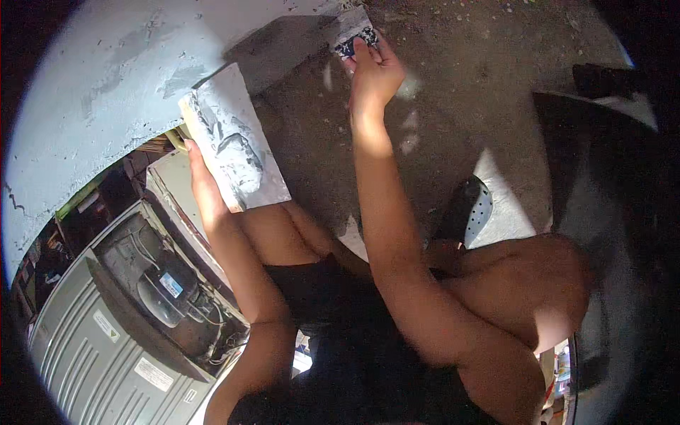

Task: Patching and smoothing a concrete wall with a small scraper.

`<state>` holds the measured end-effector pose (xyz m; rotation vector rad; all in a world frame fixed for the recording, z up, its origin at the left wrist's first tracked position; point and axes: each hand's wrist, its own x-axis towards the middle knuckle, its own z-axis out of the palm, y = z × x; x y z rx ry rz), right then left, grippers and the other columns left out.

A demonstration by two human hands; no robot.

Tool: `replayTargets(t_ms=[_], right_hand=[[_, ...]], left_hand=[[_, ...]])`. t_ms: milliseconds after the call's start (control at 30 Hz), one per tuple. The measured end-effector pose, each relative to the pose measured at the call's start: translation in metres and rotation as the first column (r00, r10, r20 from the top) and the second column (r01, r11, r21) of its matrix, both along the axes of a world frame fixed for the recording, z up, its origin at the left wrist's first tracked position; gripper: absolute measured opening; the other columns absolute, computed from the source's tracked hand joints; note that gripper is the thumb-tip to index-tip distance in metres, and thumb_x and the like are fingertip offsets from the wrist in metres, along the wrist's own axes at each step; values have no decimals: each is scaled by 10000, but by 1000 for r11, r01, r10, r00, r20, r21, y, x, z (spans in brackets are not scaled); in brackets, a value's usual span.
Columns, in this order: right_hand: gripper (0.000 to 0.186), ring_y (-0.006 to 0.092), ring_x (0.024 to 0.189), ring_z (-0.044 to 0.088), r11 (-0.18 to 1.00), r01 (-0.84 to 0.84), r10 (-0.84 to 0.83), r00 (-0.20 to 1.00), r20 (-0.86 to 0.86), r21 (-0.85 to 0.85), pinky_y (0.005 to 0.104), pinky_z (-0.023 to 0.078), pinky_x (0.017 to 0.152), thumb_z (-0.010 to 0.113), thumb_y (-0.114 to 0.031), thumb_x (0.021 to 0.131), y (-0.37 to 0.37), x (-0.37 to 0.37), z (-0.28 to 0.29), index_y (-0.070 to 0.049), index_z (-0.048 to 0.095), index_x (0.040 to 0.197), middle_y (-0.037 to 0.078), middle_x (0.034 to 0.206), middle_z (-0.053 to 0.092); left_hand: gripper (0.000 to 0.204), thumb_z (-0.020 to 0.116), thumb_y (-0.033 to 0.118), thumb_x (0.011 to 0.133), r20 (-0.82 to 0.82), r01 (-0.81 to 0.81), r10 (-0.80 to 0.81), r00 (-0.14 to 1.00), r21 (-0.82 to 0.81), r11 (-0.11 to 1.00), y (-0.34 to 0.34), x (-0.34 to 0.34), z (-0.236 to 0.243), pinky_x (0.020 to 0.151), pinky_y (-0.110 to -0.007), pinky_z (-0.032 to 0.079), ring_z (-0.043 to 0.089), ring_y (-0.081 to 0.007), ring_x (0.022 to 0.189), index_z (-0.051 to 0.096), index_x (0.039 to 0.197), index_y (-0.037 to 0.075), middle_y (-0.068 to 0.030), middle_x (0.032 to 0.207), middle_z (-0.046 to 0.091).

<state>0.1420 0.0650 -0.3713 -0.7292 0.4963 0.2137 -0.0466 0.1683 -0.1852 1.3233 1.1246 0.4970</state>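
My left hand (pixel 203 180) holds a flat white board (pixel 216 120) with a pale edge and smeared grey and white paste on its top. My right hand (pixel 374 74) grips a small scraper (pixel 352 27) with a flat, paste-marked blade and a dark, white-spattered part under my thumb. The blade is at the foot of the pale wall (pixel 120 64), in the upper middle of the view; whether it touches the wall is unclear. Patches of grey mark the wall above the board.
An old grey appliance (pixel 85 340) with an exposed compressor and wires lies at the lower left. The dirty concrete floor (pixel 460 99) stretches right. A black perforated shoe (pixel 469 209) is beside my bent leg, and a large dark object (pixel 595 212) stands at the right.
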Motion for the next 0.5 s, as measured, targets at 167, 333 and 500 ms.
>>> replayTargets(t_ms=[167,333,500], right_hand=[[274,89,710,635,998,32,-32,999,10,49,233,564,570,672,-3,887,7,4,18,38,665,1158,49,882,697],[281,102,697,636,998,61,-63,996,65,24,248,587,586,692,-17,873,13,3,27,64,660,1140,67,852,698],[277,108,676,635,999,40,-38,991,129,-14,258,592,566,698,-8,866,20,3,30,97,652,1118,84,832,695]], left_hand=[[598,434,513,1026,-19,-42,42,999,-7,999,5,-5,-5,913,-376,507,620,-232,1047,471,1398,46,-95,1223,621],[604,447,520,1019,-24,-16,15,1000,-39,999,9,-7,-7,912,-377,510,620,-238,1052,479,1395,49,-98,1231,620],[678,532,523,986,-18,-82,83,996,50,995,11,-5,-14,851,-363,541,641,-228,1007,492,1324,-64,-159,1193,618]])
